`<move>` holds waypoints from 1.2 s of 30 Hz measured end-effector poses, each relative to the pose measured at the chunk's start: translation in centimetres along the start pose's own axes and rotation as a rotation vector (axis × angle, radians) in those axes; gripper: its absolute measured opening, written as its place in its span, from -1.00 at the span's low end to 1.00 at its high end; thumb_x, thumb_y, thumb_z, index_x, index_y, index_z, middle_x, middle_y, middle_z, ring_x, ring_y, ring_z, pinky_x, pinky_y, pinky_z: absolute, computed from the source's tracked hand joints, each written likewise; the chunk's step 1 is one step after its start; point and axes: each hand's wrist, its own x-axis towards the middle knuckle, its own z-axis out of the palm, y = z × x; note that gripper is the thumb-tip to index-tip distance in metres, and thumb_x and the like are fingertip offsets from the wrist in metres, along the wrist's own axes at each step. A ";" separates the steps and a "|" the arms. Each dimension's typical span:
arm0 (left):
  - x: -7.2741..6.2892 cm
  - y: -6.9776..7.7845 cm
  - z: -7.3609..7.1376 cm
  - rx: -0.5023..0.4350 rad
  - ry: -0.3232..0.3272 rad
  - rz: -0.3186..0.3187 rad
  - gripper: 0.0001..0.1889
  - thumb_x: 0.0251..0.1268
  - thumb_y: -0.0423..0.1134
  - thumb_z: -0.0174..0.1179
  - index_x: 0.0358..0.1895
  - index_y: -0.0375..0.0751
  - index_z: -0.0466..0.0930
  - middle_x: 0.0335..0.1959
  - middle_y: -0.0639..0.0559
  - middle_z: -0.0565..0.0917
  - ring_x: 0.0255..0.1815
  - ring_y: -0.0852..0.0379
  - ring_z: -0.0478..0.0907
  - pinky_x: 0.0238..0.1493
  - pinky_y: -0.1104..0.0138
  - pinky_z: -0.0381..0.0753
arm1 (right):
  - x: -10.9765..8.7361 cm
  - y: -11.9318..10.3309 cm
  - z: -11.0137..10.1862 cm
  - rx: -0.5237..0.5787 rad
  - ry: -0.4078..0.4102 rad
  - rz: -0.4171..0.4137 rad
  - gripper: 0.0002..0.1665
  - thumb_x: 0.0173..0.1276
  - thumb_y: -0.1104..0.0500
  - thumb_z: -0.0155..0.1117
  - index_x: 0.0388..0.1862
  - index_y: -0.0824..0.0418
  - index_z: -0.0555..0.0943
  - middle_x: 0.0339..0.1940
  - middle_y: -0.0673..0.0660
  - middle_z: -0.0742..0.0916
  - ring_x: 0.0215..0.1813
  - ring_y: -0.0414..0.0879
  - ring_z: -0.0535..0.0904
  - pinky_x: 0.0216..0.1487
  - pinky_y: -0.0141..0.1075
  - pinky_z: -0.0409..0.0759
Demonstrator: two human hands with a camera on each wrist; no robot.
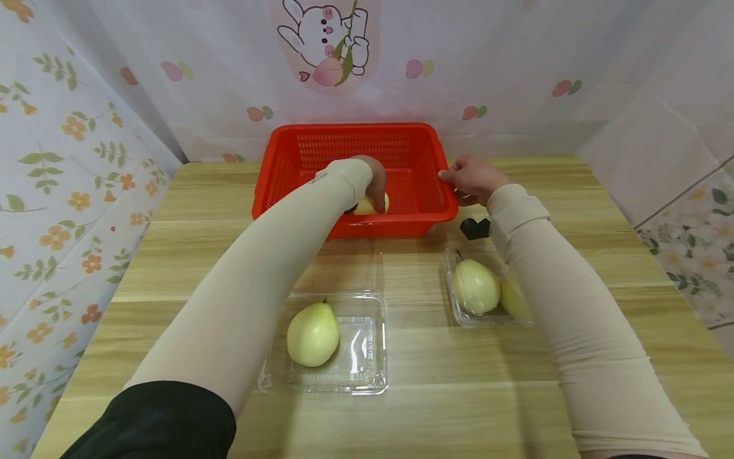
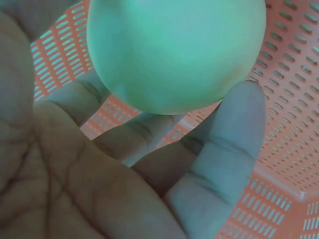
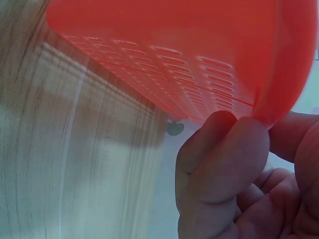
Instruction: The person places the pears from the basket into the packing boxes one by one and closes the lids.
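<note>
Inside the red plastic basket (image 1: 344,130), my left hand (image 1: 375,182) holds a pale yellow pear (image 1: 364,205). In the left wrist view the fingers curve round the underside of this pear (image 2: 174,55). My right hand (image 1: 474,177) pinches the basket's right rim between thumb and fingers, and the right wrist view shows the fingers (image 3: 224,164) bent under that rim. Nearer me, a clear plastic box (image 1: 361,350) holds one pear (image 1: 313,335) on its left side. Another clear box (image 1: 467,319), partly under my right forearm, contains two pears (image 1: 476,287).
The basket stands at the back of the wooden table (image 1: 436,395), close to a printed curtain (image 1: 218,70). A raised clear lid seems to lie behind the left box. A flowered cloth (image 1: 69,210) hangs on the left.
</note>
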 end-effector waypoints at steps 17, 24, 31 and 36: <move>0.1 -2.0 0.0 -0.045 -0.024 0.095 -0.21 0.17 0.01 0.34 0.51 0.19 0.25 0.43 0.09 0.28 0.14 0.00 0.36 -0.19 0.19 0.64 | 0.2 -0.6 0.5 0.003 -0.012 -0.022 -0.71 0.58 0.06 0.03 -0.08 0.31 0.37 -0.01 0.31 0.65 -0.29 -0.01 0.69 -0.23 -0.21 0.68; -0.2 -2.4 -0.7 -0.046 0.017 0.156 -0.19 0.16 -0.01 0.29 0.53 0.19 0.21 0.31 0.00 0.34 0.06 0.02 0.41 -0.17 0.29 0.57 | 0.4 -0.6 0.6 -0.002 -0.016 -0.019 -0.71 0.58 0.06 0.02 -0.08 0.31 0.37 0.04 0.35 0.64 -0.30 -0.01 0.69 -0.25 -0.23 0.69; -0.3 -2.6 -1.0 -0.087 0.052 0.221 -0.20 0.18 -0.06 0.24 0.53 0.19 0.18 0.27 -0.01 0.30 0.01 0.00 0.40 -0.20 0.27 0.54 | 0.3 -0.1 0.3 0.039 -0.038 -0.026 -0.70 0.57 0.06 0.04 -0.08 0.31 0.38 -0.01 0.30 0.66 -0.29 -0.02 0.71 -0.23 -0.22 0.69; -1.2 -3.4 -0.5 -0.190 0.104 0.295 -0.23 0.14 -0.14 0.28 0.49 0.10 0.25 0.22 -0.04 0.34 0.01 -0.01 0.44 -0.08 0.23 0.61 | 0.3 0.2 0.2 0.040 -0.036 -0.031 -0.71 0.58 0.07 0.03 -0.09 0.32 0.36 -0.07 0.27 0.67 -0.33 -0.04 0.69 -0.27 -0.22 0.69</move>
